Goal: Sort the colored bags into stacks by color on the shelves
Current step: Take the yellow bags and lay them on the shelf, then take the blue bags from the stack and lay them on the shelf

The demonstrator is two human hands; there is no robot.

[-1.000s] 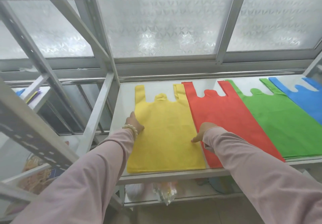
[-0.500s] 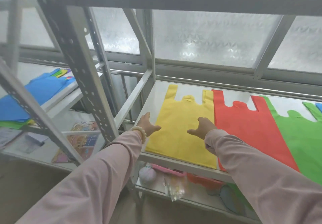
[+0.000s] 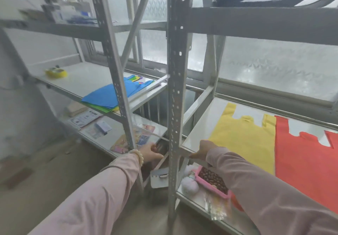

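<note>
left hand just left of the upright post, loose and empty | right hand just right of it, grip? can't tell tbh | yellow bag flat right of post, red bag beyond | blue-topped pile left of post

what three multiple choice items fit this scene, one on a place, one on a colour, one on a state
1. Where does the yellow bag lie? A) on the floor B) beside the red bag C) on the top shelf
2. What colour tops the pile on the left shelf? A) blue B) red C) black
3. How does the yellow bag lie? A) crumpled B) rolled up C) spread flat
Key: B, they lie side by side; A, a blue bag covers the pile; C, handles and body lie flat.
</note>
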